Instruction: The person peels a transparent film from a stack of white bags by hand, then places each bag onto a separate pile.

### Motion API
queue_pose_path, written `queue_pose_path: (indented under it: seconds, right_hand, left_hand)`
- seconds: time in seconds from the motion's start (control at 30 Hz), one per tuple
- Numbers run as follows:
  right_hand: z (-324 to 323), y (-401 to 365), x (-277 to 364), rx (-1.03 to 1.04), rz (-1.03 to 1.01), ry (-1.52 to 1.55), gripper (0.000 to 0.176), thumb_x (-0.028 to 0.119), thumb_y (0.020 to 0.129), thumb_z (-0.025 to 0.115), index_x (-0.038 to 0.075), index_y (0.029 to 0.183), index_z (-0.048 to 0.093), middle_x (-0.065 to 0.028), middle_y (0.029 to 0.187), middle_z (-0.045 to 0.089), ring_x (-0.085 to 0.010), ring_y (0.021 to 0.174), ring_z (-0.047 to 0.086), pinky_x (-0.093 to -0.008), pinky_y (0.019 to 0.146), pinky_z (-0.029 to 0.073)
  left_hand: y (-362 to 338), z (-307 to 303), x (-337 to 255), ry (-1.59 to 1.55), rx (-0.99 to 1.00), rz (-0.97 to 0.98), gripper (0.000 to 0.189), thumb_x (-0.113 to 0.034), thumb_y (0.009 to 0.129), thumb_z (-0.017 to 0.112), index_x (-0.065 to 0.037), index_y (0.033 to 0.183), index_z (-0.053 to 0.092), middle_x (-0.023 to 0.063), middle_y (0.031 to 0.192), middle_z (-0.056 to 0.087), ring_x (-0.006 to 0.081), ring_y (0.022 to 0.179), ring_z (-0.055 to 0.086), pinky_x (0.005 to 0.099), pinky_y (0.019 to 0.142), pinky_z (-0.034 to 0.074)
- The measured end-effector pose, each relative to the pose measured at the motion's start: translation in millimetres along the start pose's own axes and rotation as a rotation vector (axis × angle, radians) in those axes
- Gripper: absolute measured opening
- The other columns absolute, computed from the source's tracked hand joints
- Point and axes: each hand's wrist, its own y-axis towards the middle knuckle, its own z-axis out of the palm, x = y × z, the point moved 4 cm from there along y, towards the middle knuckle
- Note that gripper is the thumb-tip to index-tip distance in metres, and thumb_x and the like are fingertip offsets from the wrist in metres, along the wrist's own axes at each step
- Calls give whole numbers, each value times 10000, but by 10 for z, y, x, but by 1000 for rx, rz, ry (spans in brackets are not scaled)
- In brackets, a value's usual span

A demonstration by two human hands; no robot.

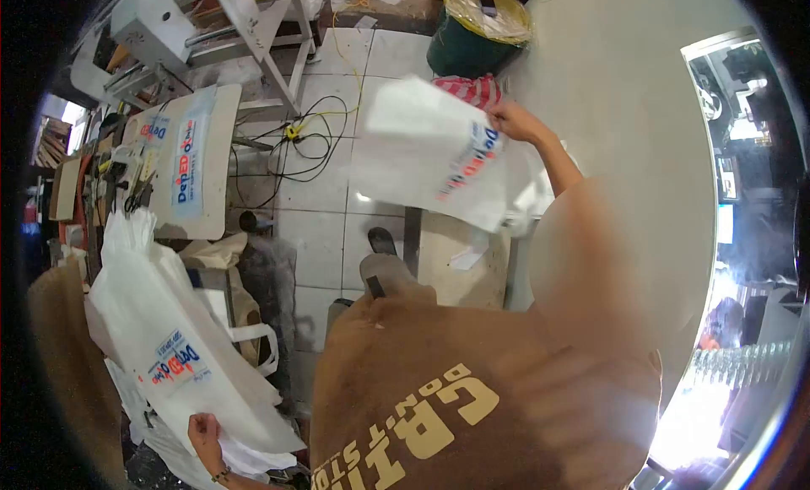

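My right hand (516, 123) is raised at the upper right and grips the edge of a white bag (422, 144). That bag hangs spread out and slightly blurred, with blue and red "DepED" lettering by my fingers. At the lower left, my left hand (204, 438) lies against a pile of white bags (160, 304) with similar print. Its fingers are curled together at the pile, and whatever is between them is too small to make out. A handle loop (261, 342) sticks out from the pile's right side.
A board with a printed sheet (191, 152) stands at the left, near a cluttered workbench. Black and yellow cables (316, 144) lie coiled on the tiled floor. A lined green bin (472, 34) is at the top. Below the raised bag is a low bench (460, 270).
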Motion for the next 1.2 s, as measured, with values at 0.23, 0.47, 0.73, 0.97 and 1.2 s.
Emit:
queue_pose_path:
  seconds: [0.23,0.47,0.73,0.97,1.2]
  right_hand:
    - [627,-298,-1852,-57,370,-262,59,115,758,601,71,747,639,-174,765,662,-359,736,639,-468,668,488]
    - [937,-233,-2301,-324,332,-632,172,112,743,656,104,913,679,-202,988,670,-383,974,625,-471,826,507]
    - [2593,-319,-1831,-140,831,-78,848,607,842,613,-13,1399,464,-311,1399,467,-483,1302,425,-540,1116,307]
    - [2757,496,488,-439,236,488,315,257,905,683,8,1094,644,-152,994,664,-246,935,621,-350,827,494]
    - [2528,110,4607,587,-288,963,446,366,906,696,-2,1143,617,-124,920,700,-178,925,653,-305,800,513]
  left_hand:
    - [136,-170,263,4,-54,-203,132,-163,880,656,-108,853,539,-4,632,528,81,489,475,224,401,364]
    - [-146,65,-293,163,-161,-344,89,-158,924,590,-111,904,517,-18,761,538,82,619,546,200,465,397]
    - [-47,564,-644,383,-457,-54,471,-245,989,547,-10,1381,436,175,1389,453,287,1262,441,379,1066,349]
    - [225,903,-491,685,-469,-244,679,-399,1036,376,127,1454,277,335,1514,272,424,1444,229,419,1199,184]
    - [129,465,-1429,352,-320,-298,679,-478,953,531,76,1344,498,307,1419,446,442,1301,446,464,1073,367]
